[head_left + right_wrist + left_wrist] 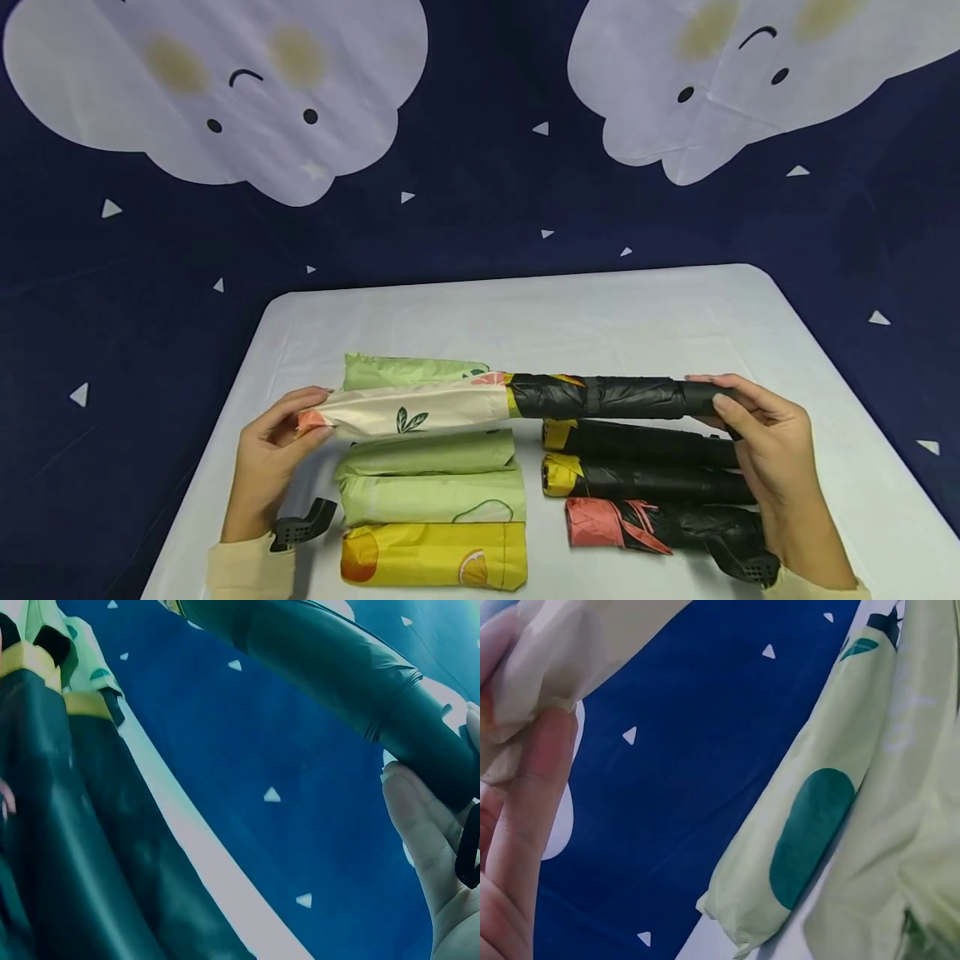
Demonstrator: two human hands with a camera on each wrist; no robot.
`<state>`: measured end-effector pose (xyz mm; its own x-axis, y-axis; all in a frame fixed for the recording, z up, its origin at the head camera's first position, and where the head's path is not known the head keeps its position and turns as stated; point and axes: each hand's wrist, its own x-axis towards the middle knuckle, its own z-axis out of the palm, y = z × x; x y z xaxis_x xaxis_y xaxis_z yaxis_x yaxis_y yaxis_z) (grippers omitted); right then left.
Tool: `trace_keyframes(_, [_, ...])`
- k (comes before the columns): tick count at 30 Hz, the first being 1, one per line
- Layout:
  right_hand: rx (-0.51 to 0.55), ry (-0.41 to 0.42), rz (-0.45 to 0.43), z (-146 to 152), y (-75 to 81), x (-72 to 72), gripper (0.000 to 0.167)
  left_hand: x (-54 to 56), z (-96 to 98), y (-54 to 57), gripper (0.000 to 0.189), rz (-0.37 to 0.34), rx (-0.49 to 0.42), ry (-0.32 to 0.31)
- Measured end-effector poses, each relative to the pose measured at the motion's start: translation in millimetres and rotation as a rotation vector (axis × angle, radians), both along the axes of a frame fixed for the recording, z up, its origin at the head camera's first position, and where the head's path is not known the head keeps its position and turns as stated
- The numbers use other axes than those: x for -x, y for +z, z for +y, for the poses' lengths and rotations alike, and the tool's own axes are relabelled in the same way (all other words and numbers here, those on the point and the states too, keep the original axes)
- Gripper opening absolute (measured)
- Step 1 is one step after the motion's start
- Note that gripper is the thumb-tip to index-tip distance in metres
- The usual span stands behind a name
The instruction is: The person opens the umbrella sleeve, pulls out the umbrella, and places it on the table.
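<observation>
Between both hands a folded black umbrella (630, 397) and a cream umbrella sleeve (435, 410) with leaf and fruit prints form one long, nearly level line over the table. The umbrella's yellow-trimmed part meets the sleeve's mouth; any length inside is hidden. My left hand (273, 454) pinches the sleeve's far left end, thumb in front. At the other end, my right hand (776, 442) grips the black handle (431, 742), with a dark wrist strap (469, 847) hanging by the palm. Below the sleeve lie green sleeves (435, 497); below the umbrella, other folded black umbrellas (660, 483).
A yellow sleeve (427, 557) with orange prints lies nearest me on the white table (525, 325). To its right rests a black umbrella with a pinkish-red end (594, 522). Another green sleeve (397, 371) lies behind the raised one. Dark blue cloud-print fabric (480, 167) surrounds the table.
</observation>
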<state>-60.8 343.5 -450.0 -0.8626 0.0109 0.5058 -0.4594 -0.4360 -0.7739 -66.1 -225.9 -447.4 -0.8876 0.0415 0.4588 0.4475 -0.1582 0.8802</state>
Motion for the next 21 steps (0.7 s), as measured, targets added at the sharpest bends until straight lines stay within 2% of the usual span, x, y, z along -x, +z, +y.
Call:
trace_keyframes(3, [0.024,-0.008,-0.017,8.3,-4.7,-1.6,0.033,0.4,-0.2,-1.7,0.046,-0.085,0.013,0.070])
trace_keyframes(7, [0.039,-0.035,-0.054,18.2,-14.3,-2.2,0.033,3.3,-5.3,-9.9,0.046,-0.177,0.015,0.110])
trace_keyframes(10, [-0.015,-0.076,-0.109,26.0,-19.1,-1.3,0.031,5.8,-11.3,-22.0,0.045,-0.200,0.019,0.095])
trace_keyframes(15, [-0.151,-0.121,-0.208,40.6,-19.7,2.8,0.030,11.1,-12.6,-38.7,0.043,-0.233,0.113,0.083])
trace_keyframes(21, [-0.157,-0.090,-0.273,52.8,-25.3,12.4,0.030,18.2,-9.8,-52.8,0.043,-0.318,0.166,0.075])
